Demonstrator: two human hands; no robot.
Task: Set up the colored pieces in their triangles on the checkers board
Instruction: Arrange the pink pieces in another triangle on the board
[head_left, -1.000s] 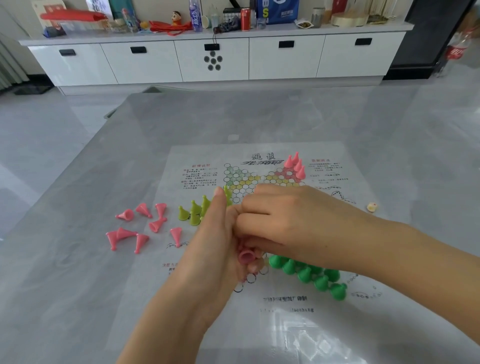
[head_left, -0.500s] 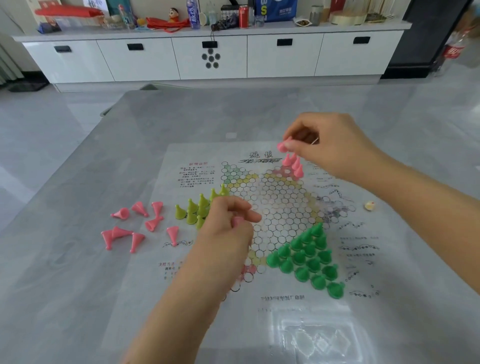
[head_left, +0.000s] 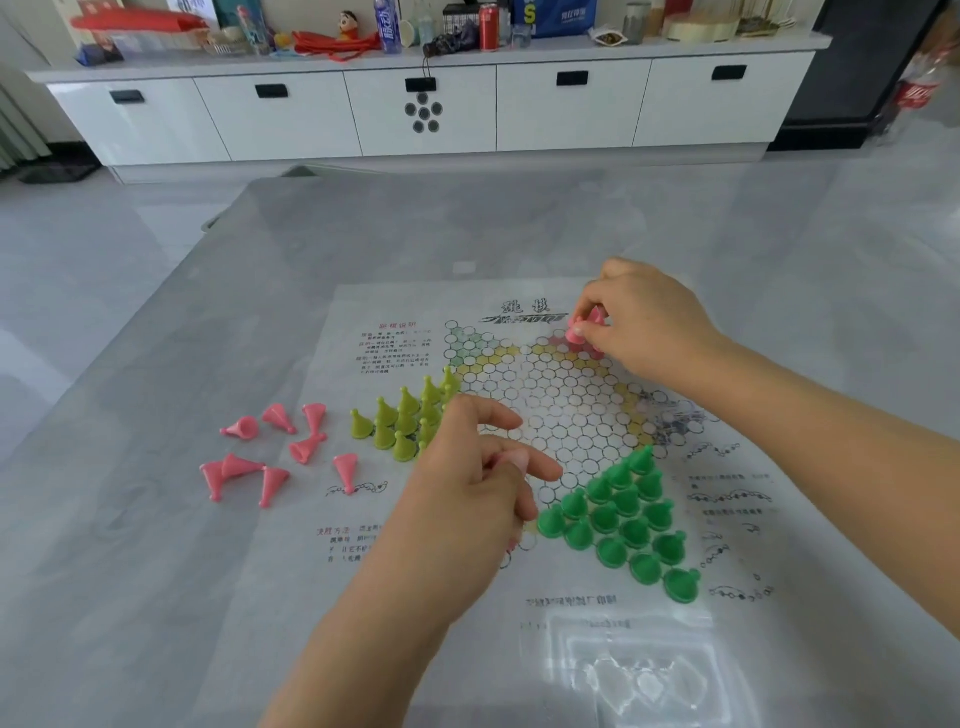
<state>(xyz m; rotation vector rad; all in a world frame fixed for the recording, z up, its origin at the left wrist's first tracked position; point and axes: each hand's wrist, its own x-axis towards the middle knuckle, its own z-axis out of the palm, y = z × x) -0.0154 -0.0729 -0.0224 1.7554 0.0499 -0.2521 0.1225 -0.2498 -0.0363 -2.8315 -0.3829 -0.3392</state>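
Observation:
A clear plastic checkers board sheet (head_left: 566, 415) lies on the grey table. My right hand (head_left: 641, 325) pinches a pink piece (head_left: 575, 332) and holds it down on the board's far right triangle; other pink pieces there are hidden behind my fingers. My left hand (head_left: 467, 493) hovers over the board's near left side with its fingers curled round pink pieces (head_left: 511, 460), of which only a bit shows. Yellow-green pieces (head_left: 410, 421) stand in the left triangle. Dark green pieces (head_left: 623, 525) fill the near right triangle.
Several loose pink pieces (head_left: 270, 457) lie on their sides on the table left of the board. A white cabinet (head_left: 426, 109) with cluttered top stands at the back, across grey floor. A black unit (head_left: 857, 67) is at far right.
My hands were joined over the board a second ago. My right hand has carried a pink piece away to the far right triangle and lowered it onto the board. My left hand stayed near the centre.

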